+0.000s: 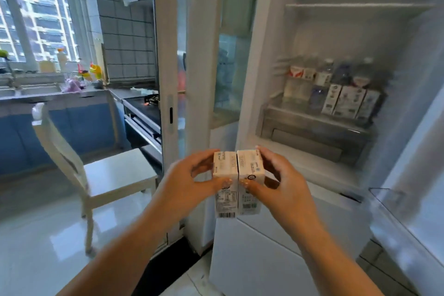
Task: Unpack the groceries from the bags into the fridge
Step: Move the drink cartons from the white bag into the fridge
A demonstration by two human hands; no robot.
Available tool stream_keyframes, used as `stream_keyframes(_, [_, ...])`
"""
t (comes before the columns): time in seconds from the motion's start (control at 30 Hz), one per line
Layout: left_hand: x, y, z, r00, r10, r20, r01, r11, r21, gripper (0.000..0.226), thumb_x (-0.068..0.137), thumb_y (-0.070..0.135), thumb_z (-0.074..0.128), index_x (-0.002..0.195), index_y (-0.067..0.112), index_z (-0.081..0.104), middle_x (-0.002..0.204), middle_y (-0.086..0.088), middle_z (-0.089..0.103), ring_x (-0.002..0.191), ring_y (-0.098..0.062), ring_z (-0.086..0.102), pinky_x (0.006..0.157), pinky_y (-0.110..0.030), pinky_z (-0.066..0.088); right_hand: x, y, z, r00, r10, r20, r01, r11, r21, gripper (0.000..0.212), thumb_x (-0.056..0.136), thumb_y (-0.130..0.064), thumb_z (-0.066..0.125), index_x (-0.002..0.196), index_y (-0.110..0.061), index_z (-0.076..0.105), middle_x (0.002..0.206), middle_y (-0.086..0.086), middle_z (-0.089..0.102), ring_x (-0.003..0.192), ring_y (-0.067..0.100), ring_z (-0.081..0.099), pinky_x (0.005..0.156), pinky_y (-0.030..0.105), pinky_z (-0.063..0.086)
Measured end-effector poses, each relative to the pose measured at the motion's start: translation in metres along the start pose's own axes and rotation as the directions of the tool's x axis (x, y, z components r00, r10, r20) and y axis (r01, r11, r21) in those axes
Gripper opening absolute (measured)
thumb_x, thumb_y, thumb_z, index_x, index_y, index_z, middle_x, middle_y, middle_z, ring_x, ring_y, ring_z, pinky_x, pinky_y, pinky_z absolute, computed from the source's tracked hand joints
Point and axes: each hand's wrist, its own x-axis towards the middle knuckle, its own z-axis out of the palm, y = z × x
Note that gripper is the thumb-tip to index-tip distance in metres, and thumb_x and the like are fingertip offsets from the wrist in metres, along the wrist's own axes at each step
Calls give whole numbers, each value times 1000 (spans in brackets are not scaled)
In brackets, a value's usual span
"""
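Two small white milk cartons stand side by side in front of the open fridge [336,31]. My left hand [189,182] grips the left carton [225,175], thumb in front and fingers behind. My right hand [281,182] grips the right carton [249,173] the same way. The cartons touch each other and are held in the air below the fridge's lower shelf [312,118]. That shelf holds several similar cartons [348,102] and several bottles [324,72]. No grocery bag is in view.
The fridge door [413,163] hangs open at the right. A white chair [101,175] stands on the glossy floor at the left. Behind it are a sliding door frame [165,55], a stove [144,108] and a counter with a sink [36,89].
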Motion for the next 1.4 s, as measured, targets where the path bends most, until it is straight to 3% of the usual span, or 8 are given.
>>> stream_keyframes(0.2, [116, -22, 46, 981, 75, 177, -59, 994, -93, 49, 72, 13, 77, 97, 48, 53, 88, 32, 65, 92, 15, 59, 72, -8, 49, 76, 45, -39, 980, 49, -194, -68, 994, -88, 62, 73, -24, 75, 128, -34, 48, 116, -17, 57, 99, -18, 52, 71, 3, 45])
stream_keyframes(0.43, [271, -32, 112, 956, 177, 236, -150, 980, -127, 47, 72, 20, 77, 103, 47, 54, 86, 36, 63, 92, 18, 57, 76, -9, 50, 202, 106, -94, 935, 67, -348, -79, 997, -18, 61, 74, -14, 76, 127, -34, 51, 114, -19, 62, 106, 0, 58, 91, 31, 51])
stream_keyframes(0.53, [330, -32, 140, 945, 199, 260, -160, 973, -165, 56, 72, 21, 77, 120, 37, 55, 92, 32, 63, 95, 18, 56, 76, -6, 48, 250, 127, -120, 921, 49, -387, -55, 998, -4, 63, 73, -8, 75, 125, -35, 52, 112, -18, 63, 105, -2, 59, 90, 27, 52])
stream_keyframes(0.63, [378, -31, 167, 929, 255, 269, -203, 957, -207, 46, 74, 17, 76, 102, 48, 58, 87, 35, 65, 95, 13, 59, 80, -12, 50, 291, 140, -142, 910, 18, -415, -14, 1000, 14, 57, 75, -4, 73, 109, -46, 52, 96, -28, 65, 94, -11, 60, 80, 12, 51])
stream_keyframes(0.8, [443, -34, 203, 905, 288, 313, -201, 938, -282, 37, 76, 18, 74, 91, 50, 60, 97, 28, 67, 103, 6, 60, 88, -24, 50, 342, 165, -167, 865, 35, -501, -13, 999, 47, 56, 77, -7, 72, 117, -39, 52, 98, -24, 68, 92, -10, 61, 73, 9, 50])
stream_keyframes(0.93, [480, -38, 235, 903, 299, 309, -170, 909, -381, 39, 79, 12, 71, 103, 40, 59, 105, 19, 66, 103, 3, 60, 85, -18, 52, 372, 181, -183, 817, 51, -574, -39, 999, 33, 56, 79, -9, 71, 127, -31, 52, 113, -13, 64, 101, -4, 60, 88, 17, 50])
stream_keyframes(1.2, [513, -48, 284, 908, 306, 288, -144, 870, -471, 35, 82, 8, 67, 96, 40, 61, 87, 26, 66, 91, 10, 62, 75, -9, 48, 400, 202, -203, 776, -13, -630, -60, 994, -94, 47, 82, -7, 67, 92, -51, 53, 92, -28, 63, 91, -12, 60, 82, 18, 51])
stream_keyframes(1.4, [520, -68, 305, 927, 252, 277, -110, 890, -442, 38, 83, 14, 67, 117, 28, 60, 113, 13, 65, 107, -4, 60, 93, -29, 51, 405, 224, -204, 778, 14, -629, -100, 990, -101, 43, 82, -15, 67, 94, -54, 54, 108, -18, 61, 98, -7, 59, 91, 26, 50])
